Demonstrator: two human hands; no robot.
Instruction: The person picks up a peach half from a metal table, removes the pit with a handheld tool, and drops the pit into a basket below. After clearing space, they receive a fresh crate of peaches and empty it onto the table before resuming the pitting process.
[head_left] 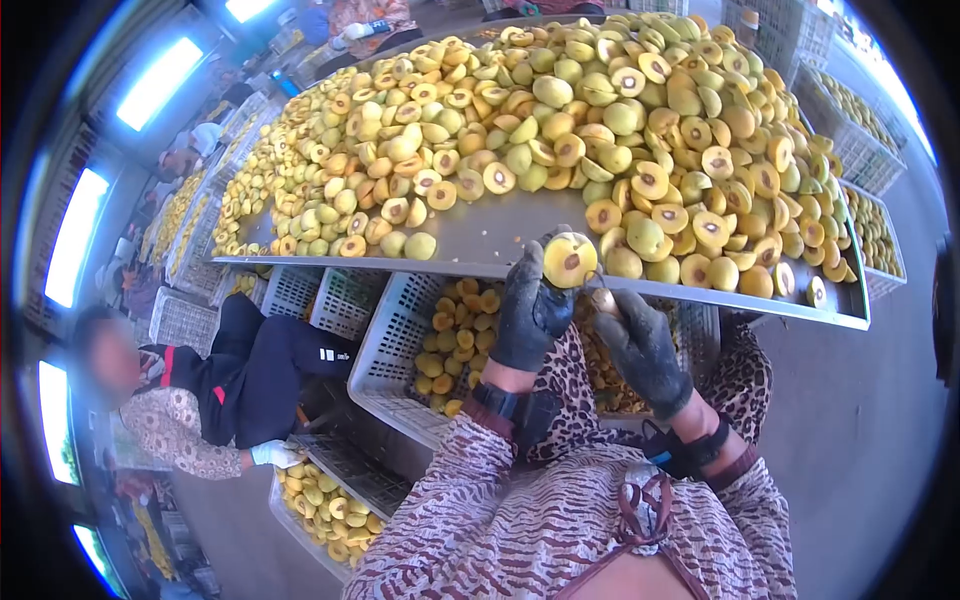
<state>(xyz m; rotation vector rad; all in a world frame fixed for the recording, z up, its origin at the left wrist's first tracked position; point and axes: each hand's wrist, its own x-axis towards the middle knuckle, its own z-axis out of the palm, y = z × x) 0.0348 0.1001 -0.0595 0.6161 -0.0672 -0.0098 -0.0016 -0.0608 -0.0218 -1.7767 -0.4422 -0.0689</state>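
Observation:
My left hand (535,310), in a dark glove, is closed around a yellow peach half (570,260) with its cut face and brown pit area turned up. Close beside it, my right hand (645,350), also gloved, grips a small pitting tool by its rounded, light-coloured handle (604,299). The tool's thin metal end reaches the lower right edge of the fruit. Both hands are just over the near edge of a metal table (480,235), which bears a large heap of halved peaches (500,130).
Below the table edge, a white crate (375,385) holds peach halves, and another container with brownish pieces (620,385) sits between my knees. At left a person (210,390) with white gloves reaches to a peach-filled crate (325,510). More filled crates (850,130) stand at right.

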